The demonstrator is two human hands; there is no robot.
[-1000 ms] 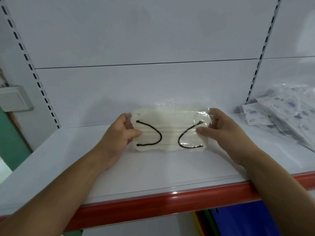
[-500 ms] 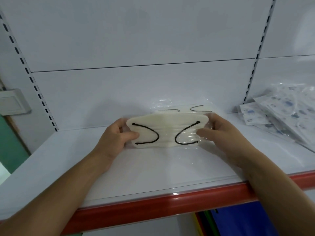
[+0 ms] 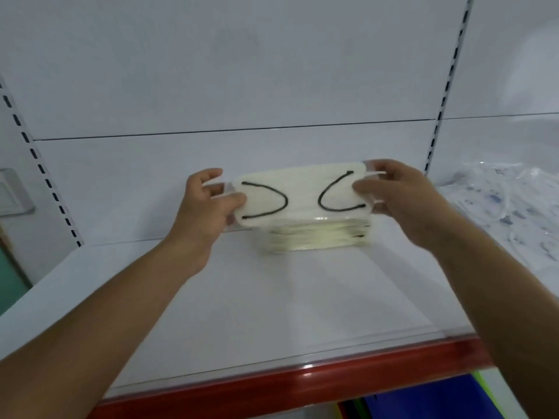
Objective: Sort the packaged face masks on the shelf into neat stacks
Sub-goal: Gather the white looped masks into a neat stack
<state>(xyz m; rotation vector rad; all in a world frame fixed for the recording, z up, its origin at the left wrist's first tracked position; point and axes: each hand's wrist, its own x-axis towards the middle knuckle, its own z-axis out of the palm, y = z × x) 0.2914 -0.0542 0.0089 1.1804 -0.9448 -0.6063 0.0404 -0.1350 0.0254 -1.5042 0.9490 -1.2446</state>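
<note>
A cream packaged face mask [image 3: 302, 192] with black ear loops is held level in the air above the white shelf [image 3: 272, 297]. My left hand [image 3: 205, 204] pinches its left end, thumb on top. At its right end my right hand [image 3: 393, 195] pinches it the same way. Directly beneath it, a stack of several cream packaged masks [image 3: 317, 237] stands on the shelf against the back panel. The held mask hides the stack's top.
A loose heap of white packaged masks with blue print [image 3: 508, 213] lies on the shelf at the right. A slotted upright [image 3: 444, 95] divides the back panel. The shelf has a red front edge [image 3: 302, 385]. A wall switch plate [image 3: 12, 192] is at far left.
Both hands have lifted the cream mask up and back from the shelf surface, and it now hangs over the stack. The stack of cream masks has come into view beneath it.
</note>
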